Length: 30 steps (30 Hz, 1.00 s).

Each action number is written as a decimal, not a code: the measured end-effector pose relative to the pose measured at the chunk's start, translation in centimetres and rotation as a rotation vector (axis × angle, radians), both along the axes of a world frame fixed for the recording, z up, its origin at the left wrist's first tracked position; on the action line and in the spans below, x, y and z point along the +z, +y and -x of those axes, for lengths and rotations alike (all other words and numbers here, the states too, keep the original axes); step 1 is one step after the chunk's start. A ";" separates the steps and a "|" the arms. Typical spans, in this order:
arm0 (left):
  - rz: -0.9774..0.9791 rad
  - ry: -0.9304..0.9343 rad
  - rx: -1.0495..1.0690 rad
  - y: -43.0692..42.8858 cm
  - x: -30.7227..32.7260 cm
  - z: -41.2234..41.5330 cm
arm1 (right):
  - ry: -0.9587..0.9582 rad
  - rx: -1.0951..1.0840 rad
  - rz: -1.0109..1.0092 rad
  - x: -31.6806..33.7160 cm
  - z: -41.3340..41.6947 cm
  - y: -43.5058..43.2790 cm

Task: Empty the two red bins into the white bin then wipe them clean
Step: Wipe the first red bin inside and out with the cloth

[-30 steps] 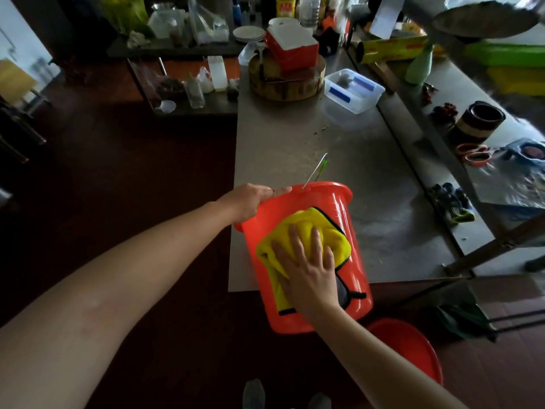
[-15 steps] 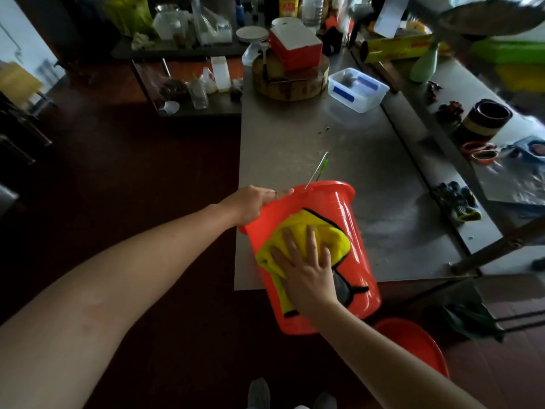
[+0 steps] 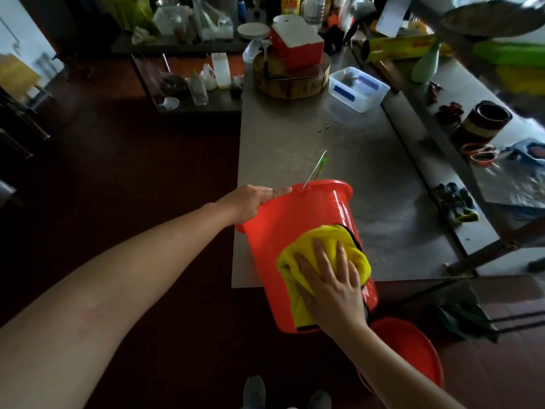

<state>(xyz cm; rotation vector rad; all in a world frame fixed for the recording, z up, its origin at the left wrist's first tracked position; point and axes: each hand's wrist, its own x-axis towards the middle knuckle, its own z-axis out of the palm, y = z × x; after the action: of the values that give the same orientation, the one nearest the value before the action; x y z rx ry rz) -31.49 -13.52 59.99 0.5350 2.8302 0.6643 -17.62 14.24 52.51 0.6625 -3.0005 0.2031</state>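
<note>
A red bin lies tilted over the near edge of the steel table, its bottom toward me and its rim on the tabletop. My left hand grips the rim at its upper left. A yellow cloth is spread on the bin's outer wall, and my right hand presses it flat with straight fingers. The second red bin stands on the floor below, at the lower right, partly behind my right arm. The white bin is not in view.
On the tabletop past the bin lies a thin metal stick with a green tip. Further back stand a clear plastic box and a round wooden block with a red box on it. A cluttered shelf runs along the right. Dark floor lies to the left.
My right hand has slid the yellow cloth down and to the right over the bin's wall. The left hand keeps its grip on the rim.
</note>
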 end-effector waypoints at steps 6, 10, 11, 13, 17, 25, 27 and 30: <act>0.025 0.006 0.044 0.7 -0.5 -0.1 | -0.026 -0.035 0.024 -0.9 -2.2 2.6; 0.015 0.035 0.069 0.6 -1.0 -0.2 | -0.073 -0.055 0.036 0.8 1.2 0.5; 0.012 0.045 0.068 0.6 -1.1 -0.2 | -0.090 -0.065 0.050 1.3 2.7 -0.2; 0.031 0.051 0.072 0.4 -1.3 -0.3 | -0.124 -0.077 0.070 2.3 6.2 -1.4; 0.019 0.058 0.107 -0.1 -1.7 -0.6 | -0.178 -0.063 0.091 3.5 11.1 -3.0; 0.041 0.138 0.144 -0.8 -2.0 -0.7 | -0.145 -0.132 0.141 0.4 3.1 0.0; 0.127 0.352 0.156 -0.1 -1.8 -1.0 | -0.102 -0.122 0.151 -0.5 0.6 0.8; 0.240 0.720 0.019 2.4 -0.9 -0.9 | -0.074 -0.102 0.158 -0.8 -1.0 0.5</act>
<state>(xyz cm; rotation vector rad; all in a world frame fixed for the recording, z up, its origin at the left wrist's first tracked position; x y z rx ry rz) -30.61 -11.17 59.13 0.8382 3.5042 0.1256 -16.61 14.73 51.71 0.4966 -3.0363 0.4634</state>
